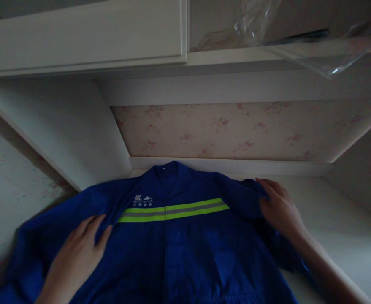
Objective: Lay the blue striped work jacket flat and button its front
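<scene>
A blue work jacket (185,249) lies front-up on a white surface (337,228), collar toward the wall. A yellow-green and grey reflective stripe (172,211) crosses its chest, with a small white logo above it on the left. My left hand (77,253) rests flat on the jacket's left shoulder and sleeve area, fingers together. At the jacket's right shoulder, my right hand (278,209) presses on the folded-in sleeve, fingers spread over the cloth. Neither hand visibly pinches the fabric.
The surface sits in a recess with white side panels (77,131) and floral wallpaper (229,131) behind. Overhead is a white cabinet door (84,36) and a shelf holding a clear plastic bag (299,38). The light is dim.
</scene>
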A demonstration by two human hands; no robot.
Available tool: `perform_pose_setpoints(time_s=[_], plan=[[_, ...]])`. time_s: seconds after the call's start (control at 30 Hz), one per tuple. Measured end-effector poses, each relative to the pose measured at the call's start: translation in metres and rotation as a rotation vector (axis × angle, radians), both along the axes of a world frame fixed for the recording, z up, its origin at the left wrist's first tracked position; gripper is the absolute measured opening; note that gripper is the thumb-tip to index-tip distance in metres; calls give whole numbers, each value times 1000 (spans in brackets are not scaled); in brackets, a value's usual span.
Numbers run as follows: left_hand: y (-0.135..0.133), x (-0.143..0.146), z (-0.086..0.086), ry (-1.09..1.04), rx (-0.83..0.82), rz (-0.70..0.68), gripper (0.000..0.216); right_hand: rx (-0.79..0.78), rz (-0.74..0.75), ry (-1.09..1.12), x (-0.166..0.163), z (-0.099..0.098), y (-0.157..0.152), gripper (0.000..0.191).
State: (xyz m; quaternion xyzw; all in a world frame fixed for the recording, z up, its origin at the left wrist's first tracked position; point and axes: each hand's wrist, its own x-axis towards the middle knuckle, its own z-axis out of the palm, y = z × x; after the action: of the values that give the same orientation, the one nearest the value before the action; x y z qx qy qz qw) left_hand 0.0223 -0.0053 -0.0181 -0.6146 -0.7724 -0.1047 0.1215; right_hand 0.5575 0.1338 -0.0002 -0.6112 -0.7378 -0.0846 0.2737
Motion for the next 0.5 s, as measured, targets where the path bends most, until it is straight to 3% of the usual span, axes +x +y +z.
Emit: perform_pose_setpoints(time_s=[0.1,0.23,0.33,0.5], plan=[[35,43,-40,52,-238,72,59,-162,228,-130,-59,-13,-8,42],[59,58,-76,106,-263,112,55,-470,291,-278,-74,-63,-7,51],[74,45,-82,69,-245,91,56,-538,267,-220,-65,-86,-1,60],[108,23,-81,15,-264,66,57,-519,180,-186,-81,-89,4,59]])
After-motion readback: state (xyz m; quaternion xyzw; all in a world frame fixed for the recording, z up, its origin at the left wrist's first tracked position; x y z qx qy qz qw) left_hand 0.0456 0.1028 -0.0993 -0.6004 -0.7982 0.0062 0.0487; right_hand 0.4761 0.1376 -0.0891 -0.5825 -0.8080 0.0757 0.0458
